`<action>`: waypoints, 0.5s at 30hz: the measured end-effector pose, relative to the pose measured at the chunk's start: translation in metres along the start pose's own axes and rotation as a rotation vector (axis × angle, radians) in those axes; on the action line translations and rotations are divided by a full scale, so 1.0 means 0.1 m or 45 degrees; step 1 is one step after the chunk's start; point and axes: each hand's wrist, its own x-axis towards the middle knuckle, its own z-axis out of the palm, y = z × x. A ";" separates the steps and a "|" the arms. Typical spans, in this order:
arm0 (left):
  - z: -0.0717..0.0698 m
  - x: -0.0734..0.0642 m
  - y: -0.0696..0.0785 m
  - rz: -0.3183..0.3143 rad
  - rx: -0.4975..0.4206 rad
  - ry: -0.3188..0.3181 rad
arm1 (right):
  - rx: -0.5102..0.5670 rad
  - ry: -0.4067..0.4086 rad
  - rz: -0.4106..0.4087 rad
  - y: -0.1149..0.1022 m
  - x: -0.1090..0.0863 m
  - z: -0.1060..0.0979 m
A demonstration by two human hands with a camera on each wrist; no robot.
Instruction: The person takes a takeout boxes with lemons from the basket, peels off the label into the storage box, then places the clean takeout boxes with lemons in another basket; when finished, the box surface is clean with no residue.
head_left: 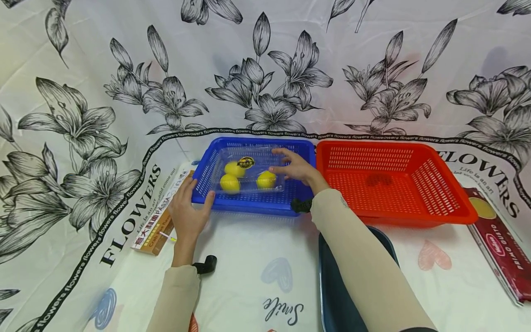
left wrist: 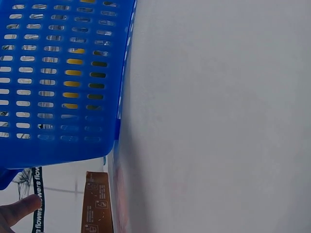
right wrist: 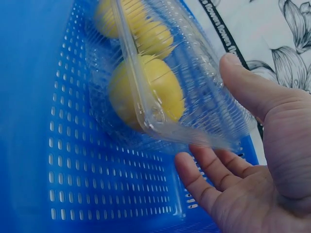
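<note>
The left basket (head_left: 257,204) and right basket (head_left: 375,200) stand side by side along the table's (head_left: 236,276) back edge. In the left basket is a box (head_left: 249,185) holding three fruits (head_left: 230,183), two toward its left end. Left of that basket lies a carton (head_left: 159,226); beside the right basket's front right corner, a packet (head_left: 502,251); before its front edge, a tray (head_left: 333,295).

The head view faces forward and down across the tabletop (head_left: 236,258). The left wrist view sits low, turned sideways, facing the wall of the blue basket (left wrist: 58,150) at close range. The right wrist view looks closely into that basket, sharing the clear container (right wrist: 153,117) with the head view.
</note>
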 end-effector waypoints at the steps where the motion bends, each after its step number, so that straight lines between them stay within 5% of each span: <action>1: 0.00 0.00 0.00 -0.002 0.003 -0.001 | 0.003 0.000 -0.004 0.00 0.00 0.00; 15: 0.00 0.00 0.02 -0.011 0.011 -0.001 | 0.044 0.027 -0.066 -0.01 -0.03 -0.02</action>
